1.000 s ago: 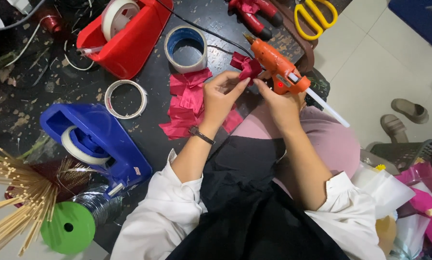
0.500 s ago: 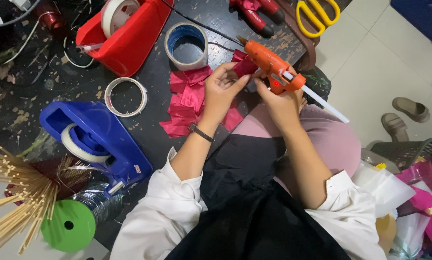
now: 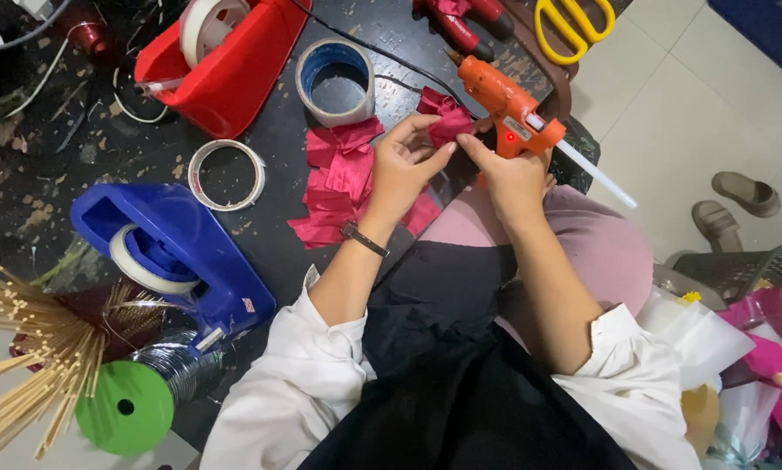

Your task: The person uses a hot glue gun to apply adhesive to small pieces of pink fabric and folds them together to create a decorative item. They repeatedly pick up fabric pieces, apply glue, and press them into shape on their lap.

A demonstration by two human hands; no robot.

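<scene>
Crumpled magenta paper piece (image 3: 448,122) pinched btwn left hand (image 3: 406,165) & right hand (image 3: 513,174).

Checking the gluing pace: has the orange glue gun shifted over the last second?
Barely. The glue gun keeps about the same spot right of the blue tape roll, nozzle toward the red paper.

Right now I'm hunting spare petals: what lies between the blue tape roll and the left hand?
In the head view, a pile of crimson paper pieces lies between the blue tape roll and the left hand.
</scene>
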